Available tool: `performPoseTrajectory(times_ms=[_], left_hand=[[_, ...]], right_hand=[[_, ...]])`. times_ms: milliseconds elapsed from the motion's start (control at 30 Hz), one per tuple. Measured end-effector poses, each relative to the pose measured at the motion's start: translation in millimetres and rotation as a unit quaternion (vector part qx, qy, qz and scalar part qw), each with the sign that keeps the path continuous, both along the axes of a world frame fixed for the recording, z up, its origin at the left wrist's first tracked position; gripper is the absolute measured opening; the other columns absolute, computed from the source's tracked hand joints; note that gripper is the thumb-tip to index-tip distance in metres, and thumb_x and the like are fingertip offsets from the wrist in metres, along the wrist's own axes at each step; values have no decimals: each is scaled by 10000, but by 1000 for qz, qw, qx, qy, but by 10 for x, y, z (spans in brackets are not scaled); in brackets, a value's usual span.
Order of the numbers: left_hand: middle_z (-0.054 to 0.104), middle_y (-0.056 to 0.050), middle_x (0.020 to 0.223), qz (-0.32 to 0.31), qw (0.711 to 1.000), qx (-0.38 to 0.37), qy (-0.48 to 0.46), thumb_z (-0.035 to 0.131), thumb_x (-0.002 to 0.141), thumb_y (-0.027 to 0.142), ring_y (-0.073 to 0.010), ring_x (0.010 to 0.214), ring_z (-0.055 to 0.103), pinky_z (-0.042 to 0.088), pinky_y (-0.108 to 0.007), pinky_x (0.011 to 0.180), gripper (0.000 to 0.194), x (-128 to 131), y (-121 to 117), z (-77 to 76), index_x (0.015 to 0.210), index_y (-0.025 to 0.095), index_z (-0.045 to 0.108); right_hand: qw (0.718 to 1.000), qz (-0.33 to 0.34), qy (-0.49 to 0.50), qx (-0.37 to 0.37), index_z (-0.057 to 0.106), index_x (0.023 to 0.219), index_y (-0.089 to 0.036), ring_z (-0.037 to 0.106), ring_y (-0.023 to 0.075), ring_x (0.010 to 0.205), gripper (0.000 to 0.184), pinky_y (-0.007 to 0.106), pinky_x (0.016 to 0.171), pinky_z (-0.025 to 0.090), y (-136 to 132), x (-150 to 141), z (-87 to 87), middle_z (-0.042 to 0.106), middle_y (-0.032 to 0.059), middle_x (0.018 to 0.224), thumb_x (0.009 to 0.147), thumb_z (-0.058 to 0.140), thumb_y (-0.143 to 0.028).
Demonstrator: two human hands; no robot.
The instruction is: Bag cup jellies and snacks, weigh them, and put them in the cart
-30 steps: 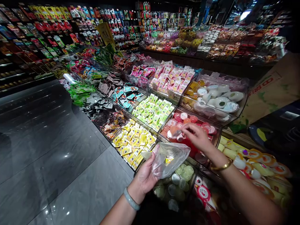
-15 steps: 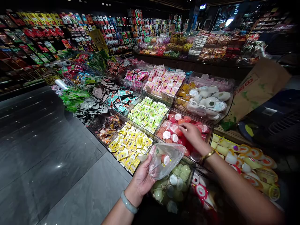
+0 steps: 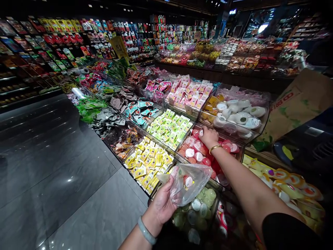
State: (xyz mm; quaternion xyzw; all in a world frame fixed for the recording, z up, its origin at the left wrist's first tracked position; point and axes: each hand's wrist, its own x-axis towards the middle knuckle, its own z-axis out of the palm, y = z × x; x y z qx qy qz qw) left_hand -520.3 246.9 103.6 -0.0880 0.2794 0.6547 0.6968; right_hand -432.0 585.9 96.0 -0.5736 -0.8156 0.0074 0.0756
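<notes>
My left hand (image 3: pixel 163 201) is closed on the edge of a clear plastic bag (image 3: pixel 192 196), which hangs open to the right. Through its thin wall a small red jelly cup with a white lid (image 3: pixel 187 181) shows. At the far side of a bin of red jelly cups (image 3: pixel 199 157), my right hand (image 3: pixel 210 138) bends its fingers down around a jelly cup (image 3: pixel 201 133), with that cup mostly hidden. Below the bag lie pale green jelly cups (image 3: pixel 208 198), partly covered by it.
Yellow packets (image 3: pixel 148 161) and light green packets (image 3: pixel 170 128) fill bins to the left. Behind are pink packets (image 3: pixel 189 92) and a bin of white egg-shaped packs (image 3: pixel 239 114). A brown paper bag (image 3: pixel 299 107) stands at right. Grey floor (image 3: pixel 78 194) runs along the left.
My right hand has reached farther toward the back of the red jelly cup bin, its fingers going down among the cups. My left hand keeps the bag. The whole view has shifted slightly.
</notes>
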Motion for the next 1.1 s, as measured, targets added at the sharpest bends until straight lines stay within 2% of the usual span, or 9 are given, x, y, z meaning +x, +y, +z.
performPoseTrajectory(times_ms=[133,233,333,500,633,733,867,967,1100], left_hand=[[697,-23,839,-5,1000,2,1,674,924,358,-49,427,480,367,-165,395,534,-20,4,-21,1416,226,515],[685,-17,834,0,1000,16,-1,672,924,373,-54,443,494,379,-162,404,566,-46,11,-13,1446,251,490],[693,-33,920,2,999,35,0,649,943,342,-52,480,515,395,-157,422,552,-62,19,12,1464,284,478],[688,-36,943,-3,998,60,12,597,975,308,-53,492,506,414,-159,444,477,-42,37,55,1443,295,509],[685,-24,879,3,999,43,10,592,978,317,-54,487,508,409,-150,438,462,-18,50,71,1431,265,519],[699,-51,913,-2,999,34,10,574,987,321,-60,506,527,423,-154,450,470,-15,50,80,1444,239,505],[705,-59,938,5,999,26,18,556,993,322,-71,515,553,437,-164,443,497,-12,22,115,1476,245,467],[696,-23,914,8,1000,21,19,588,974,317,-56,448,493,416,-167,403,547,-12,-15,124,1499,297,433],[674,-9,875,1,1000,22,12,618,957,335,-54,453,496,402,-154,393,591,-17,-43,116,1512,316,416]], right_hand=[[979,31,195,41,542,1229,-186,615,308,1016,504,422,914,441,-80,149,-52,684,139,1082,779,669,-373],[922,118,368,-29,507,1198,-194,612,236,867,523,369,821,495,-284,306,21,649,79,1026,733,681,-356],[868,199,441,-114,493,1211,-224,599,199,822,521,339,761,515,-647,495,208,613,47,1046,763,692,-401],[836,337,383,-202,524,1250,-246,623,238,1066,498,368,912,520,-1352,746,453,604,77,1245,804,716,-360],[843,402,267,-238,566,1287,-258,653,264,1071,522,415,929,534,-1780,770,305,657,82,1248,785,709,-253],[845,417,242,-230,584,1327,-269,665,286,1090,569,456,955,533,-1905,736,175,681,82,1265,781,742,-271],[830,379,329,-242,590,1347,-280,710,219,971,491,393,875,577,-1653,746,183,679,70,1295,878,688,-386],[889,250,362,-128,650,1241,-242,687,243,1056,339,409,918,556,-1157,784,186,717,79,1210,936,602,-381],[978,126,164,-3,627,1299,-186,588,319,1229,449,459,1050,460,-481,763,65,626,148,1360,863,665,-284]])
